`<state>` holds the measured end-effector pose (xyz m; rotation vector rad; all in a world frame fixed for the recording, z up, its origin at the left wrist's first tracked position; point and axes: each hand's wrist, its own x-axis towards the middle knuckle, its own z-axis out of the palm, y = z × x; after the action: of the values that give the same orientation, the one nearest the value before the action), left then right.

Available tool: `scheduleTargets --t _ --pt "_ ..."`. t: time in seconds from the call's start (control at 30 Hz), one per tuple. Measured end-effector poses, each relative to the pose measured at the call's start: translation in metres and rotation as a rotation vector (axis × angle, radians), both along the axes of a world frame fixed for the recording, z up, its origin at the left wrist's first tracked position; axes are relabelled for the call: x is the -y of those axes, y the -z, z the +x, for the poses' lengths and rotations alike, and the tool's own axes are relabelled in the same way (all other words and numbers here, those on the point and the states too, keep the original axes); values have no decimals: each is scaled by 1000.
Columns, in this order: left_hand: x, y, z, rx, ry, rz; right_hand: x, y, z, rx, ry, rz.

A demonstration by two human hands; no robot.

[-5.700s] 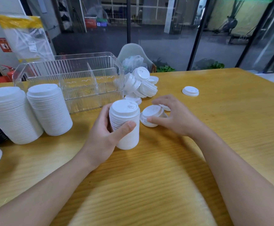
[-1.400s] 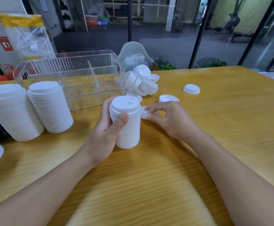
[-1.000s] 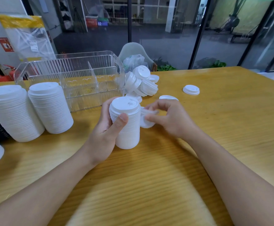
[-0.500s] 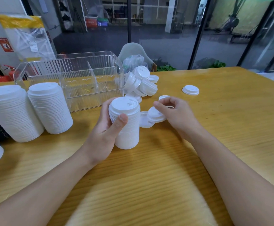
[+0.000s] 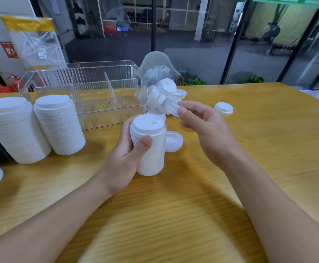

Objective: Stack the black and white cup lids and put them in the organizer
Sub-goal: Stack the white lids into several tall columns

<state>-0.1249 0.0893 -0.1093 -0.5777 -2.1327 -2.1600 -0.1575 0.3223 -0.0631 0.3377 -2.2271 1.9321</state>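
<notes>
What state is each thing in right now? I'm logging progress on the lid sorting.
left hand: gripping the lid stack
lid stack: upright on the table
right hand: raised, pinching a lid
pinched lid: tilted, off the table
organizer: no lids inside
loose lid: flat on the table
two big stacks: standing beside the organizer

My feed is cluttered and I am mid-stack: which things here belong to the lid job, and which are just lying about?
Job:
white lid stack in left hand
lids pinched in right hand
loose lid pile
single lid
clear organizer

Lying about:
two large lid stacks
plastic bag
</notes>
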Motion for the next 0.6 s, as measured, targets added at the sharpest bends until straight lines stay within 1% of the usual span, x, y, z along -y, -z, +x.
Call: scheduleTargets --t 0.03,0.1,0.17,0.27,0.3,0.6 --pt "-2 1 0 2 14 4 6 -4 5 -18 -53 -36" --pt "-4 2 0 10 41 5 20 -7 14 -64 -126 -40" --pt "-4 2 0 17 57 -10 31 -6 20 -103 -153 30" --pt "-6 3 0 23 61 -27 39 -3 24 -176 -132 199" --pt "-5 2 0 24 61 -27 40 -3 24 -186 -131 223" --pt "-4 -2 4 18 46 -26 36 -1 20 -143 -161 226"
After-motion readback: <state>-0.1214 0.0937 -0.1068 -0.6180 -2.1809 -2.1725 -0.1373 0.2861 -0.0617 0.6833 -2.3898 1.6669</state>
